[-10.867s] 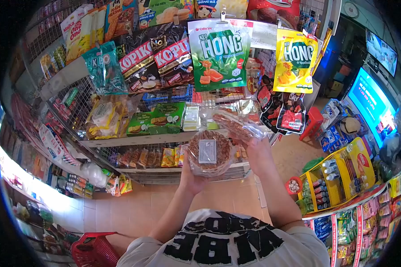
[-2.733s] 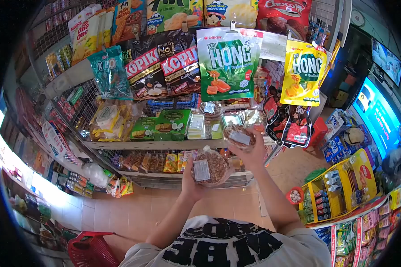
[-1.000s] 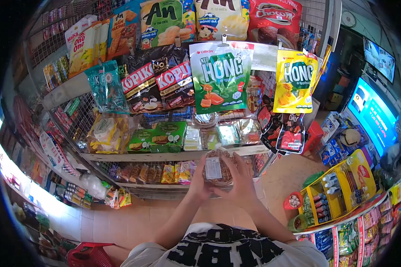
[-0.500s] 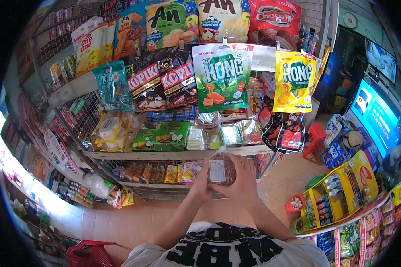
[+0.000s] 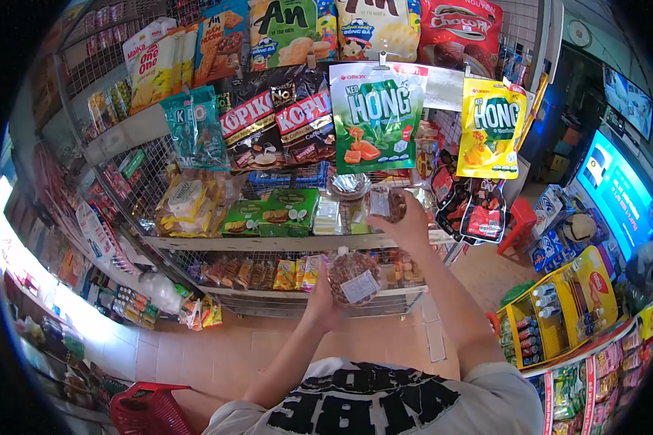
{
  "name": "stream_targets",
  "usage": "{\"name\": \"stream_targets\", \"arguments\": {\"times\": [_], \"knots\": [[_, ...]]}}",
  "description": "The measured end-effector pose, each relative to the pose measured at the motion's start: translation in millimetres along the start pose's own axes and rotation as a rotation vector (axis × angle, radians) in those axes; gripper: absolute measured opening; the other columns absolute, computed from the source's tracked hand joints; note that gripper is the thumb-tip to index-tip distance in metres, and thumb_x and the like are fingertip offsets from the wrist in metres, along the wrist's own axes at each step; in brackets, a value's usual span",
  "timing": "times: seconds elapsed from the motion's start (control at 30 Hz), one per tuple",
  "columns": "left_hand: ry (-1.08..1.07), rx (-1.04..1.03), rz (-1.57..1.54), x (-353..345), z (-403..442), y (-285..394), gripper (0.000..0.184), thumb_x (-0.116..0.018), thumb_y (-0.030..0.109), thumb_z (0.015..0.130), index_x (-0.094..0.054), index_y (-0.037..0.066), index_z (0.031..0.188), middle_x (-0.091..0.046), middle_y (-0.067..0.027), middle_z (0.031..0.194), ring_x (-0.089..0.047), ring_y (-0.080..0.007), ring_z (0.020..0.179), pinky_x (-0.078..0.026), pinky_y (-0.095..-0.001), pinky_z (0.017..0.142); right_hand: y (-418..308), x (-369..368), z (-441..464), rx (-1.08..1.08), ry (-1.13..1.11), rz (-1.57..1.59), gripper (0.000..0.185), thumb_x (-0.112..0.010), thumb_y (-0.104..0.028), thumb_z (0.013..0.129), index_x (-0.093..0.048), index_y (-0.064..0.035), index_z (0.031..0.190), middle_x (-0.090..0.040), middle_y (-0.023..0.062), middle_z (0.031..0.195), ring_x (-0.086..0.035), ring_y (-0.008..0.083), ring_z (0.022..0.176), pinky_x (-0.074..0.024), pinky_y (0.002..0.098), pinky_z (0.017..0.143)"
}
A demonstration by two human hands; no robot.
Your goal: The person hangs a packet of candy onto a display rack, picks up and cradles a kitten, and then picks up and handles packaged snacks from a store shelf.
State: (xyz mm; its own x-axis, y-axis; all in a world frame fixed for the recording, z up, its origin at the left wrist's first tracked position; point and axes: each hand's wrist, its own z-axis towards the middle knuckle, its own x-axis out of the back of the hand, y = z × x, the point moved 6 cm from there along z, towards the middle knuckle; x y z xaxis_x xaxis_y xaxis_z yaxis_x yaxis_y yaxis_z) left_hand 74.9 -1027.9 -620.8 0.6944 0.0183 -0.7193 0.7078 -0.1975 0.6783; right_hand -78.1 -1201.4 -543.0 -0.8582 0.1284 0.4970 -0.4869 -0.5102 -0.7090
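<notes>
My left hand [image 5: 322,300], low in front of the rack, is closed on the side of a round clear bag of brown food pieces [image 5: 347,269]. A white label faces up from it, and the bag's top is gathered. Higher up, at the shelf edge, my right hand [image 5: 411,228] grips a second packet of brown food [image 5: 397,206] with a white label. That packet is over the middle shelf, just below a silver-wrapped round item [image 5: 349,185]; whether it touches the shelf I cannot tell. Exact contents of both packets cannot be made out.
Green biscuit boxes [image 5: 289,211] stand on the middle shelf, left of my right hand. Candy bags, including a green one [image 5: 378,119] and a yellow one [image 5: 490,130], hang above. Small snack packs [image 5: 286,275] line the lower shelf. A red basket [image 5: 149,409] and yellow rack [image 5: 551,312] flank me.
Both hands were together around a labelled packet. They are now apart: my right hand has risen to the middle shelf with one packet, while my left holds another lower down.
</notes>
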Motion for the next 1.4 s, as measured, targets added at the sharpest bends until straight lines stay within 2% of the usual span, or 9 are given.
{"name": "stream_targets", "arguments": {"times": [0.3, 0.37, 0.4, 0.5, 0.63, 0.7, 0.83, 1.1, 1.4], "knots": [[0.211, -0.061, -0.085, 59, -15, -10, 0.05, -0.043, 0.042, 0.11, -0.049, 0.009, 0.148, -0.06, -0.0106, 0.143, -0.06, -0.0275, 0.13, -0.052, -0.0492, 0.107, 78, -58, 98, 0.044, 0.169, -0.506, 0.106, -0.085, -0.066, 0.064, -0.049, -0.0032, 0.142, -0.061, 0.0232, 0.134, -0.063, 0.0399, 0.114, -0.0439, 0.0553, 0.104], [0.172, -0.064, -0.17, 51, -26, -1, 0.047, -0.048, 0.034, 0.108, -0.049, 0.008, 0.146, -0.063, -0.0111, 0.139, -0.065, -0.0278, 0.123, -0.056, -0.0489, 0.101, 77, -59, 129, -0.063, 0.041, -0.485, 0.108, -0.079, -0.072, 0.065, -0.051, -0.0038, 0.144, -0.058, 0.0216, 0.141, -0.059, 0.0398, 0.123, -0.0362, 0.0576, 0.111], [0.181, -0.067, -0.169, 55, -27, 1, 0.047, -0.048, 0.034, 0.108, -0.049, 0.008, 0.146, -0.063, -0.0111, 0.139, -0.065, -0.0278, 0.123, -0.056, -0.0489, 0.101, 87, -72, 147, -0.254, -0.281, -0.636, 0.108, -0.083, -0.068, 0.063, -0.051, -0.0051, 0.144, -0.057, 0.02, 0.143, -0.056, 0.039, 0.127, -0.0372, 0.0549, 0.112], [0.185, -0.051, -0.175, 66, -34, 2, 0.046, -0.049, 0.033, 0.107, -0.049, 0.007, 0.146, -0.063, -0.0116, 0.139, -0.065, -0.0282, 0.124, -0.056, -0.0488, 0.101, 135, -99, 154, -0.26, -0.266, -0.704, 0.103, -0.084, -0.065, 0.063, -0.053, -0.0091, 0.144, -0.056, 0.0159, 0.146, -0.053, 0.0356, 0.133, -0.0377, 0.0531, 0.113], [0.216, -0.102, -0.095, 74, -39, 9, 0.051, -0.047, 0.039, 0.108, -0.047, 0.011, 0.15, -0.06, -0.0112, 0.143, -0.062, -0.0288, 0.127, -0.055, -0.0485, 0.102, 176, -133, 187, 0.072, -0.089, -0.721, 0.088, -0.071, -0.063, 0.078, -0.051, -0.0138, 0.148, -0.054, 0.0119, 0.15, -0.052, 0.0317, 0.136, -0.0353, 0.0559, 0.114], [0.257, -0.132, -0.074, 80, -42, 12, 0.052, -0.048, 0.04, 0.107, -0.046, 0.011, 0.15, -0.06, -0.0113, 0.143, -0.062, -0.0291, 0.127, -0.056, -0.0489, 0.101, 196, -143, 193, -0.139, -0.197, -0.721, 0.093, -0.063, -0.078, 0.078, -0.039, -0.0369, 0.158, -0.032, 0.0023, 0.168, -0.028, 0.0316, 0.154, -0.0136, 0.0789, 0.114], [0.248, -0.127, -0.078, 81, -44, 15, 0.054, -0.047, 0.041, 0.107, -0.045, 0.01, 0.152, -0.059, -0.012, 0.145, -0.062, -0.0296, 0.128, -0.056, -0.0498, 0.101, 133, -127, 161, -0.371, -0.771, -1.052, 0.081, -0.063, -0.07, 0.082, -0.054, -0.0251, 0.15, -0.049, 0.0078, 0.157, -0.045, 0.0354, 0.145, -0.0179, 0.0754, 0.116], [0.148, -0.016, -0.1, 44, -28, 13, 0.055, -0.048, 0.04, 0.107, -0.045, 0.008, 0.151, -0.061, -0.0128, 0.143, -0.06, -0.0312, 0.13, -0.051, -0.0526, 0.107, 129, -111, 156, -0.401, -0.591, -0.968, 0.08, -0.065, -0.074, 0.08, -0.064, -0.0221, 0.14, -0.052, 0.0081, 0.155, -0.039, 0.0357, 0.149, -0.013, 0.0709, 0.119], [0.117, 0.04, -0.115, 41, -6, -5, 0.049, -0.052, 0.035, 0.106, -0.049, 0.009, 0.146, -0.063, -0.0106, 0.139, -0.062, -0.027, 0.127, -0.05, -0.0453, 0.108, 144, -123, 162, -0.106, -0.25, -0.863, 0.052, -0.067, -0.052, 0.086, -0.068, -0.0257, 0.131, -0.066, 0.0062, 0.136, -0.055, 0.032, 0.133, -0.032, 0.0641, 0.107]]}}
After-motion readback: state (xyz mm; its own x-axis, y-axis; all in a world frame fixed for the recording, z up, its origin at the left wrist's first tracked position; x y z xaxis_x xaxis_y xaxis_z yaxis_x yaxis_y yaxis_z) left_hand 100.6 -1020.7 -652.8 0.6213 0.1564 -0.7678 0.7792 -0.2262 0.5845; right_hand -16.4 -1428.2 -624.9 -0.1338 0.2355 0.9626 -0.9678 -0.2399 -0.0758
